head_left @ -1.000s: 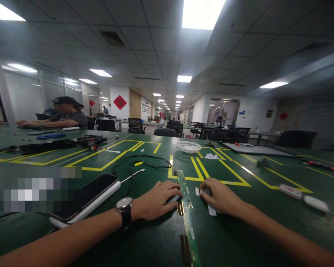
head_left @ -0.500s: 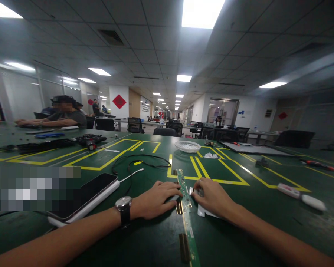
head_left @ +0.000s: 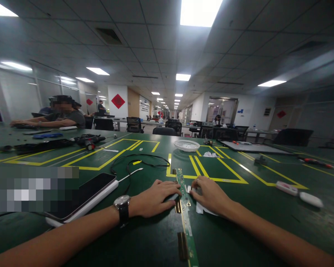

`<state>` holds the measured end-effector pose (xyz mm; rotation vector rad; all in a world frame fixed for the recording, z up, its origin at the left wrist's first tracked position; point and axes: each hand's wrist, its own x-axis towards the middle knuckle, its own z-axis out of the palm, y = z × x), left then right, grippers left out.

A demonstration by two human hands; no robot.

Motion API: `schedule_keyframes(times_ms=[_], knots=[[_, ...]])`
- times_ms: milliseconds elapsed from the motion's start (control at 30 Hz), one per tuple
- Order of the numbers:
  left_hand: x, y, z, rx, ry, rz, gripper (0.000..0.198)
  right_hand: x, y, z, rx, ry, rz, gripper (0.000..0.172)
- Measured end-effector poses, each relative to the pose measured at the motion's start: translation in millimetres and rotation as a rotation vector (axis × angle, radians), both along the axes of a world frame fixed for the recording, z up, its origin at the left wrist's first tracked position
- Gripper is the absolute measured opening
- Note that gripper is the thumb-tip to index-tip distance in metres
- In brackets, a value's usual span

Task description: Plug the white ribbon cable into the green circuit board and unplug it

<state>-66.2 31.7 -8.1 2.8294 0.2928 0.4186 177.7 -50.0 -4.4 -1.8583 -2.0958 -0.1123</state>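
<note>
A long narrow green circuit board strip point(head_left: 187, 226) lies on the green table point(head_left: 233, 226), running away from me. My left hand point(head_left: 156, 197), with a watch on its wrist, lies flat beside the strip, fingers pressing at its left edge. On the strip's right side, my right hand point(head_left: 208, 194) has its fingers curled, pinching a small white strip point(head_left: 200, 208) against the board's edge. Part of that white piece pokes out under the palm.
A phone on a white power bank point(head_left: 87, 195) with a black cable point(head_left: 140, 161) lies at left. A white basket point(head_left: 187, 145), a flat panel point(head_left: 253, 148), tools point(head_left: 86, 140) and a white device point(head_left: 299, 193) sit further out. A person point(head_left: 62, 113) sits at far left.
My right hand has slid left with the white strip, from a little way off the board to right against its edge. My left hand stayed put.
</note>
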Motion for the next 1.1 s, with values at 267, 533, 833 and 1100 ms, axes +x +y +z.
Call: schedule_keyframes(times_ms=[267, 533, 833, 1100], knots=[[2, 4, 1.4, -0.04, 0.053, -0.018, 0.028, 11, 7, -2.0, 0.013, 0.05, 0.169, 0.02], [2, 8, 2.2, -0.08, 0.066, -0.04, 0.028, 19, 12, -3.9, 0.029, 0.077, 0.335, 0.017], [4, 6, 2.4, -0.065, 0.028, -0.036, 0.027, 21, 12, -1.1, -0.019, 0.101, 0.307, 0.022], [1, 6, 0.0, -0.131, -0.16, 0.065, 0.033, 24, 12, 1.1, -0.061, 0.127, 0.565, 0.04]])
